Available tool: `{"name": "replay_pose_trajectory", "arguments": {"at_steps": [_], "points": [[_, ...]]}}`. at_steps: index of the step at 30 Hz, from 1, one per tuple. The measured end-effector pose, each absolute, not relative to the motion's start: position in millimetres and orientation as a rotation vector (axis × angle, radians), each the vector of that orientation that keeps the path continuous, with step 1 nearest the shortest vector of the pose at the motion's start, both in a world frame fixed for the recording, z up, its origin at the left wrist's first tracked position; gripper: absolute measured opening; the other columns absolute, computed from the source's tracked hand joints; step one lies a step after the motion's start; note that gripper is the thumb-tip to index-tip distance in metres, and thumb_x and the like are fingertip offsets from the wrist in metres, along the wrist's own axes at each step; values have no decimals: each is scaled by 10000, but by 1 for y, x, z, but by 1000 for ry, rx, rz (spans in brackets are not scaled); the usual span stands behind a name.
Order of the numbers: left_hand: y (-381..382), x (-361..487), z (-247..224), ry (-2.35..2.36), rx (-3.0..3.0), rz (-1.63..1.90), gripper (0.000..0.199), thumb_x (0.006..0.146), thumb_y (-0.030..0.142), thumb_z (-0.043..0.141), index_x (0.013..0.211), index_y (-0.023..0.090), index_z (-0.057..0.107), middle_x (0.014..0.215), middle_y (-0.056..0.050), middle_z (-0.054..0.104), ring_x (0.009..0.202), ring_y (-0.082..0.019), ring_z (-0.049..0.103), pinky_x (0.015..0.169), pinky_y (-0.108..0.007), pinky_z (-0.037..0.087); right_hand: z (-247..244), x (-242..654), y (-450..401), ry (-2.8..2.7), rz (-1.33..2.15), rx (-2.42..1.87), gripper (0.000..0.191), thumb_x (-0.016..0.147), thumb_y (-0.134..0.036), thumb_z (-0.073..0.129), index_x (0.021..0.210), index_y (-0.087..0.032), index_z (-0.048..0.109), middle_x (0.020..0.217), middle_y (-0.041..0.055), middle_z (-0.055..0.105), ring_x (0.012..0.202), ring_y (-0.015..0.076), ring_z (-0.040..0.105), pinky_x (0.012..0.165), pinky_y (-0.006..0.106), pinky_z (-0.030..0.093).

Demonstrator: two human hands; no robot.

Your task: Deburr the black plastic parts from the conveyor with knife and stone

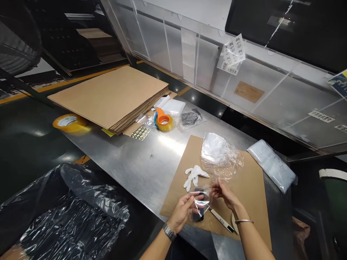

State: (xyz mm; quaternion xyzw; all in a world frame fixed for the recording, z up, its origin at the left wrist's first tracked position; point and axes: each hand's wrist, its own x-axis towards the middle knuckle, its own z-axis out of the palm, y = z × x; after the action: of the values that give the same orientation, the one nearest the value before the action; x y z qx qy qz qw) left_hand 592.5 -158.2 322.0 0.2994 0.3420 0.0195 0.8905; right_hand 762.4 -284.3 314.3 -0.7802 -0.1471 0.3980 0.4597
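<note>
While the left hand pinches one clear plastic piece between thumb and fingers over the cardboard sheet, the right hand has its fingers loosely parted at the piece's right edge; contact cannot be confirmed. One dark flat item shows behind the piece. One white cutter and one clear plastic bag lie on the sheet. One wrapped packet sits right of the sheet; two yellow tape rolls, left.
</note>
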Motion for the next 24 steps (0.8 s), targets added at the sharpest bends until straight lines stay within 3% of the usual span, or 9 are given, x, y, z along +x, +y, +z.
{"name": "replay_pose_trajectory", "arguments": {"at_steps": [5, 10, 14, 19, 21, 24], "points": [[-157, 585, 323, 709, 755, -29, 387, 699, 386, 654, 954, 98, 612, 957, -176, 663, 731, -239, 654, 593, -320, 486, 320, 738, -285, -396, 1144, -1702, 439, 722, -583, 543, 632, -156, 590, 567, 16, 581, 522, 124, 528, 540, 254, 428], [-161, 572, 319, 870, 989, 210, 343, 675, 388, 670, 941, 183, 596, 975, -71, 636, 943, -191, 568, 804, -274, 429, 324, 715, -281, -445, 1017, -1701, 346, 684, -501, 622, 606, -177, 527, 545, -28, 502, 520, 102, 445, 525, 228, 359], [-174, 568, 320, 816, 1125, 195, 274, 652, 399, 682, 743, 150, 613, 728, -35, 625, 719, -168, 570, 681, -261, 439, 324, 679, -273, -563, 952, -1759, 250, 677, -391, 643, 596, -184, 530, 545, -39, 484, 531, 98, 399, 507, 216, 304], [-174, 560, 311, 846, 1327, 199, 347, 751, 466, 541, 581, 164, 523, 522, 10, 512, 503, -118, 467, 512, -233, 380, 315, 663, -270, -596, 878, -1837, 257, 727, -373, 570, 585, -187, 463, 511, -56, 415, 488, 88, 359, 474, 205, 284], [-170, 553, 308, 893, 1473, 242, 298, 756, 426, 547, 594, 177, 538, 535, 3, 500, 541, -140, 475, 546, -251, 382, 313, 665, -270, -589, 819, -1888, 245, 769, -362, 509, 602, -191, 455, 520, -52, 405, 492, 95, 362, 480, 211, 291], [-167, 546, 307, 891, 1711, 308, 157, 763, 334, 555, 803, 202, 631, 717, -47, 566, 748, -198, 521, 706, -292, 394, 315, 662, -269, -676, 783, -1939, 199, 746, -323, 543, 609, -193, 482, 588, -27, 476, 584, 121, 436, 562, 232, 339]]}}
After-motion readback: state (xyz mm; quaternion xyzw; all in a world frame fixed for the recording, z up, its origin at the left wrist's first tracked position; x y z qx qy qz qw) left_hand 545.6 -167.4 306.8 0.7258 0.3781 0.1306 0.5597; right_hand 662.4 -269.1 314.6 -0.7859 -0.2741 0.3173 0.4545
